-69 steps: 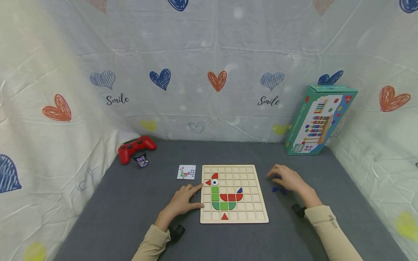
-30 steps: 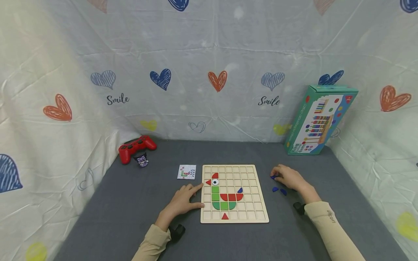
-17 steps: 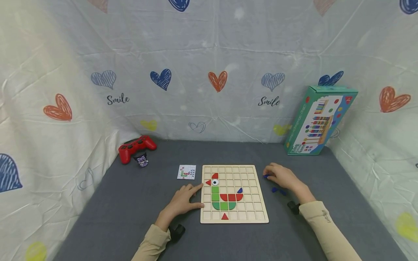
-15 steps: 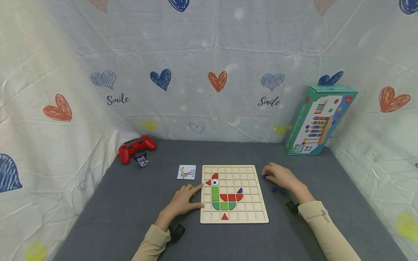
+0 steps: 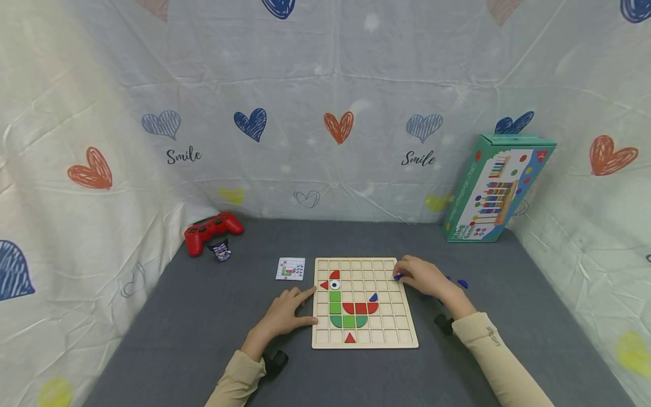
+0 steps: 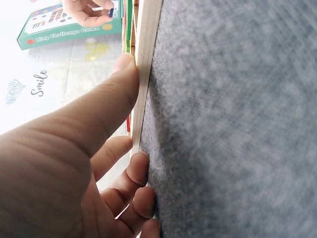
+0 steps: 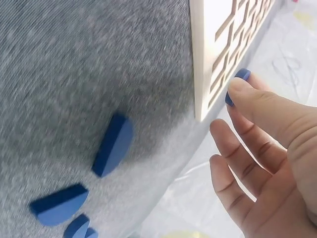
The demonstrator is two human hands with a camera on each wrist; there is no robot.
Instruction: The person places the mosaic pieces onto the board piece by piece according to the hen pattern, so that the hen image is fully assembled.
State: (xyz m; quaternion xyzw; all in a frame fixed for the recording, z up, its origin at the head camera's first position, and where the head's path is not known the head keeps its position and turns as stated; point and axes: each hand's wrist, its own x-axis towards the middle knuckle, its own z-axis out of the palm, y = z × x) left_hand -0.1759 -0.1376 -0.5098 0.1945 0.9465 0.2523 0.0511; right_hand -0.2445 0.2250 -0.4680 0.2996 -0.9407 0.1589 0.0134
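Note:
A wooden grid board [image 5: 389, 337] lies on the dark cloth, with red and green pieces, a round eye piece [image 5: 334, 285] and one small blue piece [image 5: 373, 297] set in its cells. My left hand [image 5: 282, 312] rests thumb and index fingertip against the board's left edge. Between thumb and fingers, my right hand [image 5: 424, 280] pinches a blue wooden puzzle piece [image 7: 242, 75] above the board's upper right edge. Its full shape is partly covered by the thumb. Several loose blue pieces lie on the cloth below that hand, among them a half-round one [image 7: 115, 146].
Left of the board's top lies a small pattern card [image 5: 290, 268]. Farther left are a red game controller [image 5: 212, 230] and a small purple figure [image 5: 221, 250]. A green game box [image 5: 500, 189] leans at the back right against the heart-printed curtain [image 5: 305, 73].
My right hand has picked up a blue piece from the cloth and carried it left to the board's edge. My left hand has stayed at the board's left side.

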